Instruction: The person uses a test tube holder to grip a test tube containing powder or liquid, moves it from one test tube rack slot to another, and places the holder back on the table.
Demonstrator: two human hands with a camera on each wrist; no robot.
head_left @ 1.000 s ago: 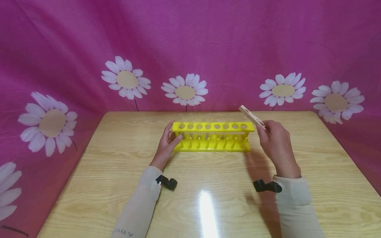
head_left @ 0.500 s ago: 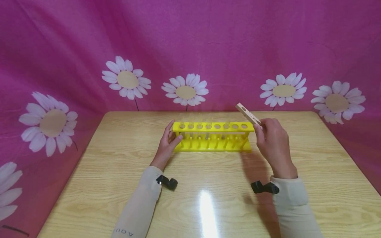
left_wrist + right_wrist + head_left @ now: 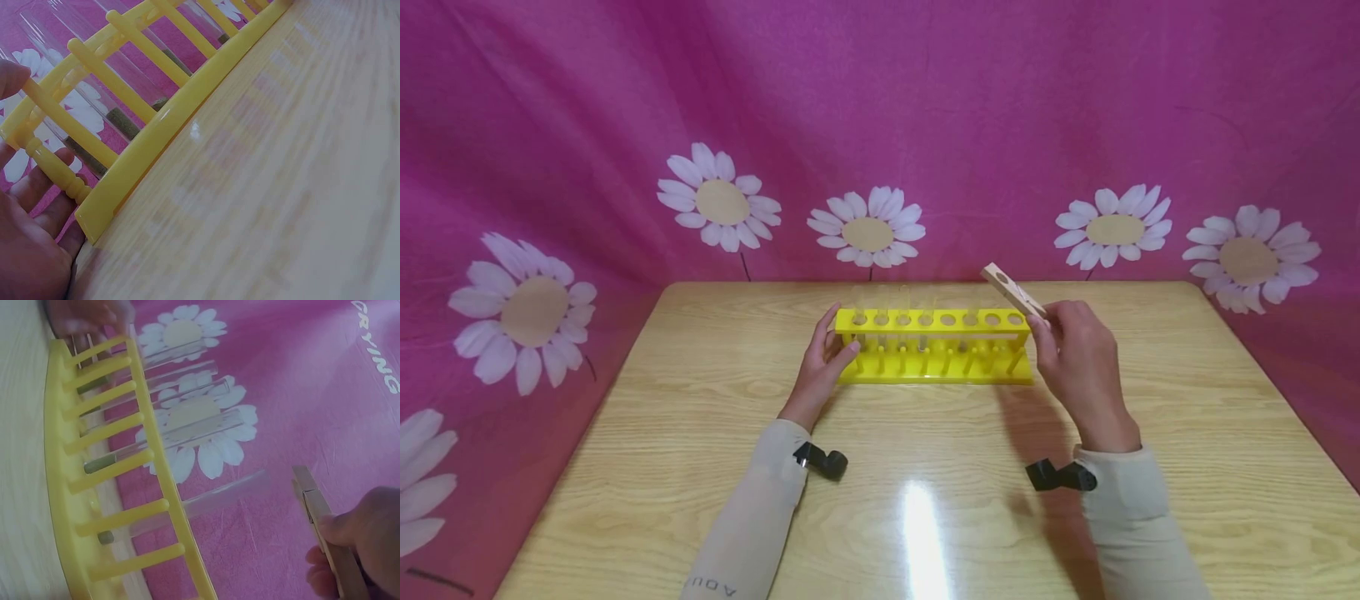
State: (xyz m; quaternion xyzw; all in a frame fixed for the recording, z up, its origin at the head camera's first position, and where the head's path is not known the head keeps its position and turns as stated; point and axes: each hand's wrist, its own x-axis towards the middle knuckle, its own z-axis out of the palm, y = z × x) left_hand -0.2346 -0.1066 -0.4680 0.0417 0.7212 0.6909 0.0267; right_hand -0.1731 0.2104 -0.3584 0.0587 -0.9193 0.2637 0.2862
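Note:
A yellow test tube rack (image 3: 936,323) stands upright on the table, with a row of holes along its top bar. My left hand (image 3: 816,371) grips the rack's left end, thumb in front and fingers round the end post (image 3: 53,165). Several clear test tubes (image 3: 206,428) stand in the left part of the rack, and one more tube (image 3: 225,494) is set apart to their right. Dark greenish matter (image 3: 122,123) sits at the tube bottoms. My right hand (image 3: 1082,362) pinches a wooden clothespin (image 3: 1013,290), raised above the rack's right end, its tip pointing up and left.
The wood-grain table (image 3: 910,450) extends around the rack, with a bright light reflection near its front. A magenta cloth (image 3: 977,125) with white daisies hangs behind and at the sides. Black wrist mounts (image 3: 823,462) stick out from both sleeves.
My right hand has moved slightly left with the clothespin, bringing it further over the rack's right end. The left hand and the rack have stayed in place.

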